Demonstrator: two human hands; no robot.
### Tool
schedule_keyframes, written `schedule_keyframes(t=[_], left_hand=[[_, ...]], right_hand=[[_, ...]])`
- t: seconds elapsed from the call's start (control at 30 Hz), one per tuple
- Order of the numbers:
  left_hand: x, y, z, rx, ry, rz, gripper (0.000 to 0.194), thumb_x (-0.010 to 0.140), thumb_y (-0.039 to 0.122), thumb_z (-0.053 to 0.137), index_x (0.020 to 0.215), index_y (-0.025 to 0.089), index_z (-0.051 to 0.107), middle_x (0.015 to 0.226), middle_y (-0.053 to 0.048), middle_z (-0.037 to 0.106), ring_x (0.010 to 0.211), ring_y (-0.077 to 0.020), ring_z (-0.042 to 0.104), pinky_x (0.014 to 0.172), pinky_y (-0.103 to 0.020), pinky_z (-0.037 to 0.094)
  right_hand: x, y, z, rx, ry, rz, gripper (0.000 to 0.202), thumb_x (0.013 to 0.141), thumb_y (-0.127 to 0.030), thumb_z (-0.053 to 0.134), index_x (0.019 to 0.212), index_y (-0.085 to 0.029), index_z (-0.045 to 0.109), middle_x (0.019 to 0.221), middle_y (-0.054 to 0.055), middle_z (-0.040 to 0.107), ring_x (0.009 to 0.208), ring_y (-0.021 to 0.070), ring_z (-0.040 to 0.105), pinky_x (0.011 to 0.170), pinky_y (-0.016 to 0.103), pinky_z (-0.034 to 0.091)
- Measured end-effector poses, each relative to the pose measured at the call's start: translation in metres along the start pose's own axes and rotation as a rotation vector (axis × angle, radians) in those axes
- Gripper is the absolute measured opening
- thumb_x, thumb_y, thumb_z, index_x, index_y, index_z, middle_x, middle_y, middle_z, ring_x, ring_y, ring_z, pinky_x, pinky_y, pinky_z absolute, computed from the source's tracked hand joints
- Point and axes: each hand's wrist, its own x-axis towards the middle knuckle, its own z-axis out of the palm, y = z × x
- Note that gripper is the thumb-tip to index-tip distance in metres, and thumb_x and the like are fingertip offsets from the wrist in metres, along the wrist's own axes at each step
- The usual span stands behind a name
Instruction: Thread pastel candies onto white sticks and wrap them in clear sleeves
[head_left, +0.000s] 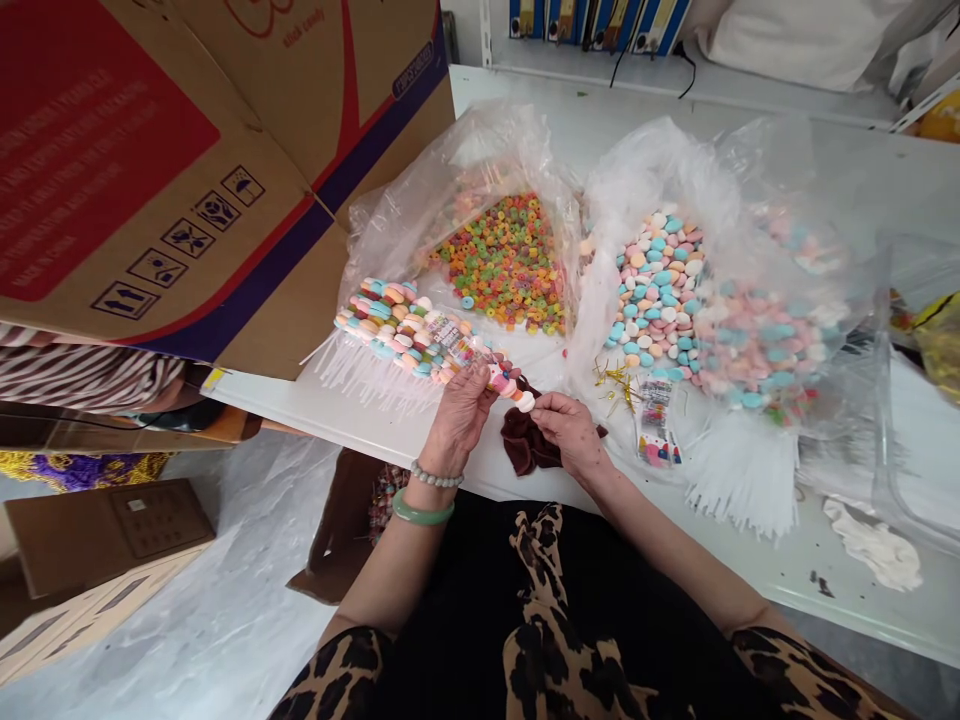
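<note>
My left hand (463, 410) is closed round a candy skewer (501, 375) strung with pink, red and white pieces, a printed label by the thumb. The fingertips of my right hand (564, 422) pinch its white end piece. Left of my hands, a pile of candy skewers (394, 325) lies with white sticks pointing to the table's front edge. Behind sits an open clear bag of small ring candies (510, 265). A bag of pastel oval candies (660, 290) is to the right. Under my right hand lies a dark brown cloth (525, 440).
A large cardboard box (300, 130) stands at the left. On the table (847, 590) are printed labels (656, 420), gold twist ties (619, 385), white sticks (742, 480) and a clear tub (919, 480). An open carton (337, 530) sits below the front edge.
</note>
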Motion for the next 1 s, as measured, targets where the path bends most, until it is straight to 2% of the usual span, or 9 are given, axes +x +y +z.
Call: schedule_keyframes(t=[0.1, 0.2, 0.3, 0.4, 0.53, 0.63, 0.7, 0.8, 1.0], left_hand=[[0.000, -0.009, 0.001, -0.003, -0.010, 0.014, 0.030, 0.074, 0.032, 0.080, 0.096, 0.014, 0.071, 0.095, -0.008, 0.073, 0.092, -0.0219, 0.071, 0.096, -0.040, 0.054], [-0.003, -0.011, 0.002, -0.029, 0.005, -0.021, 0.030, 0.074, 0.034, 0.081, 0.094, 0.014, 0.070, 0.090, -0.007, 0.073, 0.089, -0.0206, 0.071, 0.097, -0.043, 0.054], [-0.005, -0.008, 0.001, -0.064, 0.037, -0.067, 0.030, 0.073, 0.033, 0.081, 0.094, 0.016, 0.068, 0.089, -0.005, 0.072, 0.087, -0.0196, 0.070, 0.095, -0.043, 0.054], [-0.006, -0.009, -0.002, 0.018, 0.071, -0.098, 0.030, 0.071, 0.035, 0.081, 0.089, 0.014, 0.069, 0.085, -0.006, 0.072, 0.082, -0.0197, 0.070, 0.086, -0.038, 0.057], [-0.009, -0.015, 0.001, 0.179, 0.199, -0.016, 0.025, 0.068, 0.031, 0.083, 0.076, 0.013, 0.068, 0.073, -0.003, 0.070, 0.069, -0.0129, 0.067, 0.074, -0.025, 0.054], [-0.012, -0.014, 0.004, 0.148, 0.216, -0.047, 0.025, 0.071, 0.033, 0.081, 0.077, 0.013, 0.068, 0.072, -0.003, 0.070, 0.070, -0.0134, 0.067, 0.074, -0.026, 0.055], [-0.013, -0.008, 0.004, 0.098, 0.189, -0.139, 0.027, 0.075, 0.036, 0.077, 0.081, 0.012, 0.067, 0.076, -0.005, 0.071, 0.074, -0.0168, 0.069, 0.078, -0.031, 0.056], [-0.011, 0.000, -0.002, 0.045, 0.204, -0.231, 0.025, 0.080, 0.037, 0.073, 0.085, 0.013, 0.066, 0.081, -0.008, 0.072, 0.079, -0.0195, 0.070, 0.081, -0.036, 0.057], [-0.012, -0.010, -0.005, 0.099, 0.251, -0.110, 0.031, 0.074, 0.040, 0.078, 0.086, 0.015, 0.065, 0.084, -0.005, 0.072, 0.083, -0.0185, 0.070, 0.083, -0.036, 0.055]], right_hand=[[0.001, -0.002, -0.004, 0.197, -0.229, 0.266, 0.018, 0.064, -0.020, 0.071, 0.068, -0.017, 0.053, 0.052, -0.008, 0.043, 0.039, 0.0012, 0.019, 0.039, 0.018, 0.009], [0.003, -0.004, -0.009, 0.379, -0.486, 0.487, 0.023, 0.073, -0.018, 0.066, 0.068, -0.018, 0.043, 0.056, -0.010, 0.040, 0.039, -0.0001, 0.013, 0.037, 0.014, 0.010], [0.004, -0.002, -0.010, 0.408, -0.553, 0.538, 0.026, 0.079, -0.019, 0.062, 0.068, -0.018, 0.039, 0.058, -0.010, 0.037, 0.039, 0.0002, 0.010, 0.037, 0.014, 0.010], [0.004, 0.003, -0.008, 0.201, -0.340, 0.353, 0.020, 0.075, -0.022, 0.064, 0.069, -0.019, 0.045, 0.055, -0.009, 0.038, 0.039, 0.0021, 0.015, 0.038, 0.018, 0.012], [-0.002, 0.011, -0.002, -0.479, 0.062, -0.324, 0.009, 0.079, -0.024, 0.058, 0.072, -0.019, 0.057, 0.064, -0.001, 0.054, 0.053, 0.0104, 0.045, 0.050, 0.024, 0.032], [-0.008, 0.015, 0.000, -1.054, 0.108, -0.794, 0.019, 0.089, -0.019, 0.048, 0.075, -0.019, 0.062, 0.072, 0.004, 0.060, 0.065, 0.0146, 0.053, 0.060, 0.027, 0.035], [-0.010, 0.017, 0.000, -1.295, 0.121, -0.974, 0.024, 0.092, -0.015, 0.045, 0.077, -0.018, 0.063, 0.067, 0.003, 0.058, 0.060, 0.0141, 0.048, 0.058, 0.029, 0.032], [-0.009, 0.019, -0.003, -1.411, 0.166, -1.043, 0.025, 0.092, -0.012, 0.044, 0.077, -0.018, 0.063, 0.065, 0.004, 0.056, 0.057, 0.0144, 0.046, 0.057, 0.030, 0.030], [-0.006, 0.015, -0.001, -1.104, 0.154, -0.803, 0.023, 0.094, -0.019, 0.043, 0.080, -0.020, 0.060, 0.078, 0.006, 0.063, 0.073, 0.0166, 0.057, 0.065, 0.028, 0.039]])
